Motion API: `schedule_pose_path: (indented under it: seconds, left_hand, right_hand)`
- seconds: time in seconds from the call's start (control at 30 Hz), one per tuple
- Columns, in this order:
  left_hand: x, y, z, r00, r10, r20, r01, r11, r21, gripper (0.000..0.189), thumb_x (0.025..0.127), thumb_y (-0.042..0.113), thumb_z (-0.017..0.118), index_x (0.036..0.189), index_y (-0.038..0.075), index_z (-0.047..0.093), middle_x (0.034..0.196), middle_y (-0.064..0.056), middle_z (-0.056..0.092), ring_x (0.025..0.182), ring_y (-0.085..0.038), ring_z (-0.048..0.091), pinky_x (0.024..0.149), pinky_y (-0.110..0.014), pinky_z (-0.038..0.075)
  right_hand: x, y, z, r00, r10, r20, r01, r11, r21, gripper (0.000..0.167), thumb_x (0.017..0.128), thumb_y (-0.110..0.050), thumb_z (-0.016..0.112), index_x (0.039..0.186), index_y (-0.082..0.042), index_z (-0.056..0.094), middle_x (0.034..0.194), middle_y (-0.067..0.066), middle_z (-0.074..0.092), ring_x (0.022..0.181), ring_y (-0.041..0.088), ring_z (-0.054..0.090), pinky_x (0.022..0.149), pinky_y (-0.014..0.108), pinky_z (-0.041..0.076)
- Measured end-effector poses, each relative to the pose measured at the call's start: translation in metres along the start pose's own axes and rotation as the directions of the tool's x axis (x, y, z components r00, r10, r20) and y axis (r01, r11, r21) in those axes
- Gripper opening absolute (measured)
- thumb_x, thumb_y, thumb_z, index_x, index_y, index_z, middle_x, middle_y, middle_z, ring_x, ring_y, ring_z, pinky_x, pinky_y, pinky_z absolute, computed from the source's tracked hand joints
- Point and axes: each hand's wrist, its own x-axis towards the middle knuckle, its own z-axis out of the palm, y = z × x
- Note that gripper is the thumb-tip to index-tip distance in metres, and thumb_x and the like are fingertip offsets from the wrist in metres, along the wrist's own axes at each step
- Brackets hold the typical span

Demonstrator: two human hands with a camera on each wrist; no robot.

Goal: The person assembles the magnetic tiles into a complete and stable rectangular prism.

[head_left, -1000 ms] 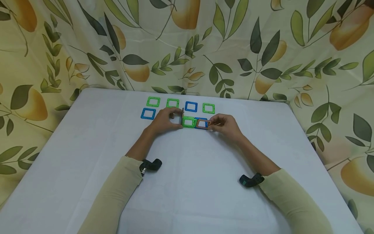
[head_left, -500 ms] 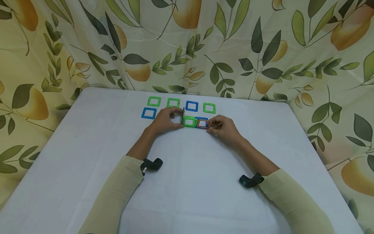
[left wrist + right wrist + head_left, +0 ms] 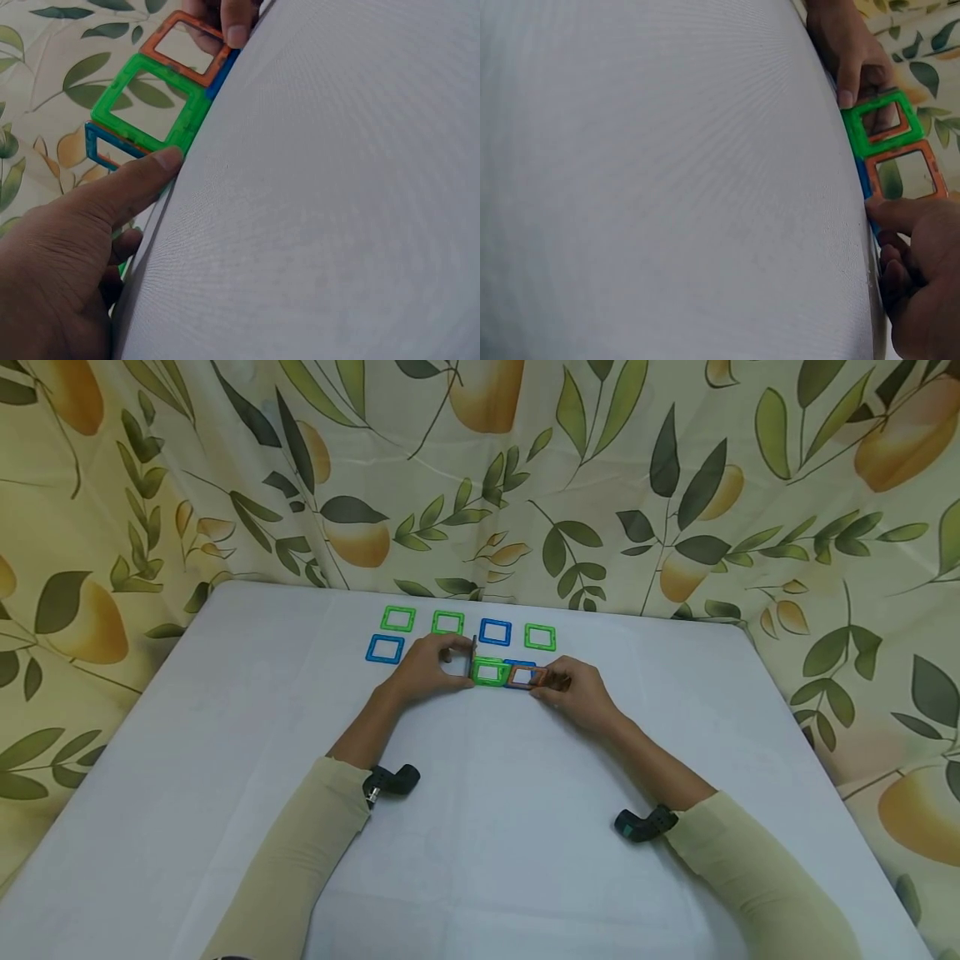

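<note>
Magnetic tiles stand joined at the middle of the table's far part. The upright green magnetic tile (image 3: 489, 682) faces me, with an upright orange magnetic tile (image 3: 934, 169) beside it on the right. Along the bottom of the orange one shows a blue magnetic tile (image 3: 863, 176). An upright tile (image 3: 472, 658), seen edge-on from the head, meets the green tile's left side. My left hand (image 3: 427, 668) pinches it between thumb and fingers, the thumb at the green tile's lower corner. My right hand (image 3: 577, 685) pinches the orange tile's outer edge; its fingertips are partly hidden behind it.
Behind the build lie loose square tiles in a row: a green tile (image 3: 397, 628), another green tile (image 3: 447, 612), a blue tile (image 3: 495, 643) and a green tile (image 3: 540, 648). Another blue tile (image 3: 385, 660) lies left of my left hand. A patterned cloth (image 3: 480, 485) hangs behind the white table (image 3: 487, 827).
The head view has shifted slightly. My right fingers have edged a little left along the orange tile; my left hand keeps its grip in place.
</note>
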Motion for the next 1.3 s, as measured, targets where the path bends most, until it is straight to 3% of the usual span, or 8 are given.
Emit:
schedule_pose_path:
  seconds: [0.5,0.87,1.3]
  left_hand:
    - [0.001,0.000,-0.001,1.000,0.015,0.004,-0.015,1.000,-0.005,0.065,0.081,0.021,0.094,0.140,0.011,0.066,0.133,0.000,0.067,0.105,-0.021,0.055,0.092,-0.037,0.047]
    - [-0.001,0.000,0.000,1.000,-0.008,0.006,0.008,1.000,-0.009,0.065,0.081,0.021,0.093,0.140,0.013,0.066,0.133,0.001,0.067,0.107,-0.021,0.055,0.093,-0.037,0.047]
    - [0.000,-0.002,0.001,1.000,-0.009,0.002,0.009,1.000,-0.008,0.067,0.081,0.022,0.093,0.141,0.014,0.066,0.134,0.002,0.066,0.109,-0.020,0.055,0.093,-0.037,0.048]
  right_hand:
    - [0.001,0.003,0.000,0.999,-0.041,-0.028,0.042,0.999,0.008,0.008,0.092,-0.004,0.082,0.096,0.000,0.076,0.095,0.010,0.071,0.082,0.022,0.056,0.068,0.025,0.043]
    - [0.000,-0.001,0.001,1.000,0.003,-0.011,-0.002,1.000,0.015,0.012,0.093,-0.006,0.081,0.099,0.001,0.073,0.092,0.011,0.070,0.080,0.022,0.055,0.066,0.025,0.043]
    - [0.003,0.004,-0.016,0.995,0.074,0.070,-0.076,0.997,0.028,0.029,0.093,-0.003,0.079,0.121,-0.001,0.071,0.103,0.011,0.069,0.090,0.026,0.058,0.074,0.027,0.048]
